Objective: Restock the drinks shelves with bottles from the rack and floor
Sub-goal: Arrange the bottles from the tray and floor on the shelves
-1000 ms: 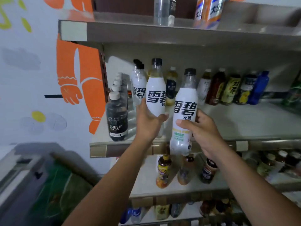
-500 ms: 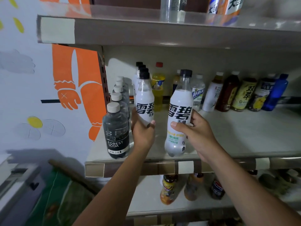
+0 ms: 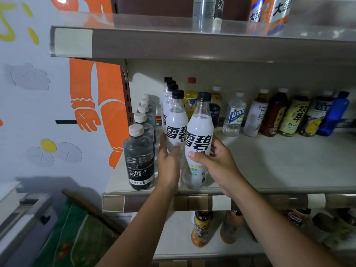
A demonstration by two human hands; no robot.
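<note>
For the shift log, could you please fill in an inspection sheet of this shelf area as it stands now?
Surface: shelf, pale, with a taped front lip.
Job's things: left bottle heads a row of white bottles; right bottle upright beside it, near the front lip.
Clutter: Forest Soda row at left; mixed drinks along the back.
Grippers: left hand grips left bottle; right hand grips right bottle.
Cables: nothing seen.
Surroundings: painted wall at left; upper shelf above; lower shelf with bottles below.
</note>
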